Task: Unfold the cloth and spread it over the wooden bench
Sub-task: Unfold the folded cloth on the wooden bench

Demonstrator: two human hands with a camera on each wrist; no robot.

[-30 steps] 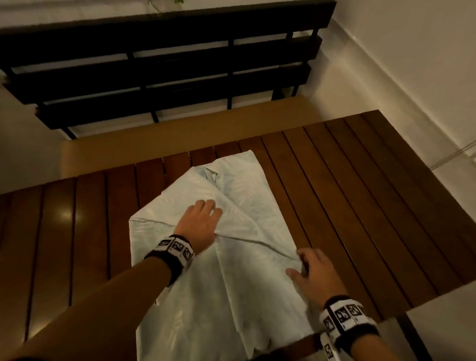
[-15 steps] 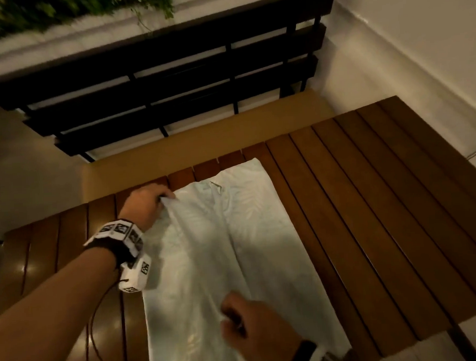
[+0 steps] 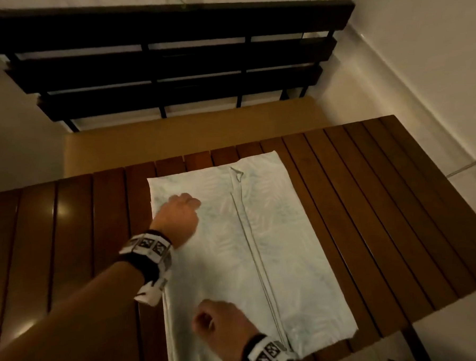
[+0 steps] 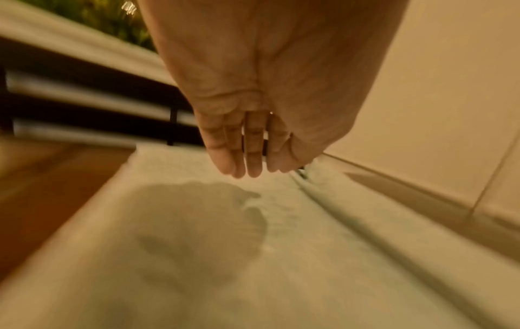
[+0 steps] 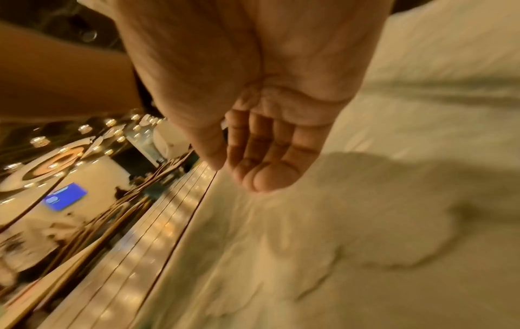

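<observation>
The pale leaf-print cloth (image 3: pixel 275 233) lies flat as a long rectangle on the brown slatted wooden bench (image 3: pixel 370 201), with a seam running down its middle. My left hand (image 3: pixel 180 211) hovers over the cloth's far left part. In the left wrist view its fingers (image 4: pixel 247 160) hang straight above the cloth (image 4: pixel 309 256) and hold nothing. My right hand (image 3: pixel 219 324) is over the cloth's near end. In the right wrist view the right hand's fingers (image 5: pixel 261 169) are loosely curled and empty above the cloth (image 5: pixel 365 244).
Bare slats (image 3: pixel 55 245) show to the left and right of the cloth. Behind the bench are a tan strip (image 3: pixel 190 133) and a dark slatted backrest (image 3: pixel 170 59). A white wall (image 3: pixel 418 60) rises on the right, with a cable (image 3: pixel 473 165) at its base.
Both hands have let go of the cloth. The left hand drew back from the far left corner, and the cloth, folded one second ago, now lies flat and wider.
</observation>
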